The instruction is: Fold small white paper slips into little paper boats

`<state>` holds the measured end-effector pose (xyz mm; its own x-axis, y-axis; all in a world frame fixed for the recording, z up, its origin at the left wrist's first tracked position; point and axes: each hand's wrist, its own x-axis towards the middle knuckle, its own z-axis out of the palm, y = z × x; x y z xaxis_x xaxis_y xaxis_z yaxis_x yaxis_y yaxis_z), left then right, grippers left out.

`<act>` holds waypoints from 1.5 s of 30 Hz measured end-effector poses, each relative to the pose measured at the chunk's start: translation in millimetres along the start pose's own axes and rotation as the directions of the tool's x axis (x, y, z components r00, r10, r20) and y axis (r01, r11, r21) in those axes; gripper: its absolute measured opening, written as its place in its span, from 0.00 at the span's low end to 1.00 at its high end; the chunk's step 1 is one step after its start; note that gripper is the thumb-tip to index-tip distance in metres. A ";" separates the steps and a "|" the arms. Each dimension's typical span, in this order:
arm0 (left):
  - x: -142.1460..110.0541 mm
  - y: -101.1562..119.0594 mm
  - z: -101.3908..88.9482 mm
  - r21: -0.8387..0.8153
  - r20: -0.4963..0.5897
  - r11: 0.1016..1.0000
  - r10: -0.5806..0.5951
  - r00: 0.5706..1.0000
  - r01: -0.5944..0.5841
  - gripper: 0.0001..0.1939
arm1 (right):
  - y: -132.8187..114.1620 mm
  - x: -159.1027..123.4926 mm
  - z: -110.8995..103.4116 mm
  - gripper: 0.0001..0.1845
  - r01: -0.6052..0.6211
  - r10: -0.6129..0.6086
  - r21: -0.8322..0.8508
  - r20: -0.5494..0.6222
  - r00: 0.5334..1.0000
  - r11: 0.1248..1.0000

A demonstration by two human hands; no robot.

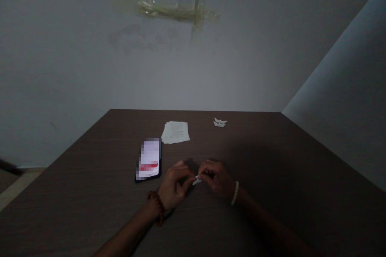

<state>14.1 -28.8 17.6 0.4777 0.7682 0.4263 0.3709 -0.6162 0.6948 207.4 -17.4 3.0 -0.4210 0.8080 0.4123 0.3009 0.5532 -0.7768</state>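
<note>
A small piece of folded white paper is pinched between my two hands, low over the near middle of the table. My left hand grips its left side between thumb and fingers, with a brown bead bracelet on that wrist. From the other side my right hand pinches it too, a pale bead bracelet at the wrist. Fingertips cover much of the paper, so its full shape is hidden. Farther back, to the right, stand small white paper boats, close together.
Left of my hands lies a phone with its screen lit and blurred. Behind it is a loose stack of printed paper sheets. The dark wooden table meets a wall at the back and another on the right.
</note>
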 end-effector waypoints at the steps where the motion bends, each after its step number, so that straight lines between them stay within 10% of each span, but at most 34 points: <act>1: 0.5 0.7 -0.4 -0.011 -0.006 1.000 -0.009 1.000 0.009 0.13 | 0.5 0.1 -0.1 0.07 -0.012 0.012 0.009 0.005 1.000 1.000; 10: -0.2 0.3 1.8 -0.071 -0.106 0.985 -0.165 0.981 0.158 0.13 | 2.2 0.9 -0.6 0.07 -0.061 0.061 -0.027 -0.027 0.998 0.998; 23: 2.0 -4.3 -0.8 0.043 -0.052 0.999 0.015 0.999 -0.013 0.11 | 1.8 -1.1 0.1 0.05 0.185 -0.183 -0.321 0.037 0.982 0.929; 45: -0.9 -8.4 1.5 0.170 -0.059 0.978 0.129 0.990 -0.117 0.11 | -3.5 -3.5 6.8 0.05 0.141 -0.168 -0.220 -0.106 0.980 0.965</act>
<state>11.7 -24.5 10.5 0.4738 0.6914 0.5453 0.4425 -0.7224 0.5314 201.9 -23.5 1.0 -0.3725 0.7207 0.5847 0.4193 0.6928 -0.5867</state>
